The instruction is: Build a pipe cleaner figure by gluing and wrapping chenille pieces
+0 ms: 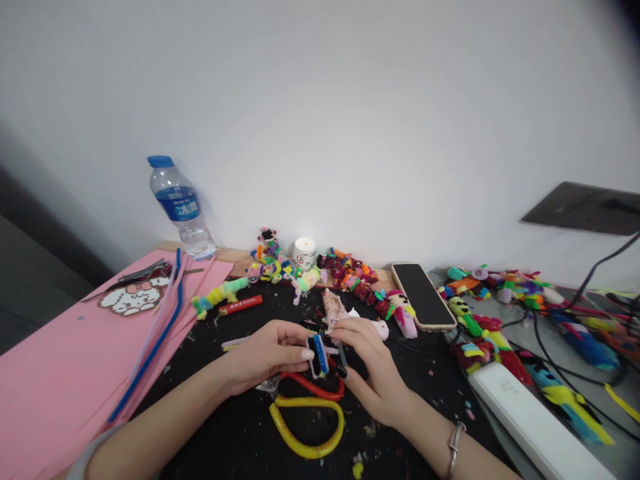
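Observation:
Both my hands meet over a black mat [240,427], pinching a small pipe-cleaner figure [320,353] in black, blue and white between the fingertips. My left hand [265,353] grips its left side and my right hand [370,367] its right side. Directly under the hands lie scissors [307,417] with one red and one yellow handle loop. A pale pink fuzzy figure [333,307] lies just beyond my right fingers. A bracelet sits on my right wrist.
Pink paper sheets [55,373] with blue pipe cleaners [160,333] and pliers [143,272] lie left. A water bottle [179,207], a small white jar [305,252], many colourful pipe-cleaner figures [350,273] and a phone [423,295] line the wall. A white power strip [535,420] and cables are at right.

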Motion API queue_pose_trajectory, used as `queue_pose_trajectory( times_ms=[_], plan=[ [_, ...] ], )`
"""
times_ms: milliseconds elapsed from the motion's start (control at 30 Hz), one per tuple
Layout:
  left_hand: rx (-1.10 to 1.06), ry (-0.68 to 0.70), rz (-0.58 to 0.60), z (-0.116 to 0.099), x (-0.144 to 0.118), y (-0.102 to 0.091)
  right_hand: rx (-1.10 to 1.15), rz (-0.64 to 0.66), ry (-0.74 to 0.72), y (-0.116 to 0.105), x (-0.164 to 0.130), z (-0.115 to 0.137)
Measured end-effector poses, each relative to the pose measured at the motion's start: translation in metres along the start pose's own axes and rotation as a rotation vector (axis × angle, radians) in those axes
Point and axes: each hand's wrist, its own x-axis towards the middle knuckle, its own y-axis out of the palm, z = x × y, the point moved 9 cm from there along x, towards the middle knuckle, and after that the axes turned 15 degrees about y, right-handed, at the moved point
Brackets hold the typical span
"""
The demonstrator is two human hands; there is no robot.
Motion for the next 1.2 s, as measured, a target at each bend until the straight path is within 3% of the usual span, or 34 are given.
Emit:
queue_pose_trajectory(
  times_ms=[267,567,867,1200],
  plan=[
    [-0.036,-0.021,-0.011,0.003,-0.001,0.002,-0.001,-0.107,0.016,-0.003,0.003,0.001],
    [0.135,0.030,-0.093,0.003,0.004,-0.014,-0.048,-0.287,0.031,-0.017,-0.003,-0.005],
    [0.160,-0.001,-0.071,0.005,0.004,-0.010,-0.201,-0.323,-0.165,-0.015,-0.012,0.016],
    [0.156,0.025,-0.040,0.009,0.004,-0.012,-0.234,-0.273,-0.230,-0.009,-0.016,0.023]
  ],
)
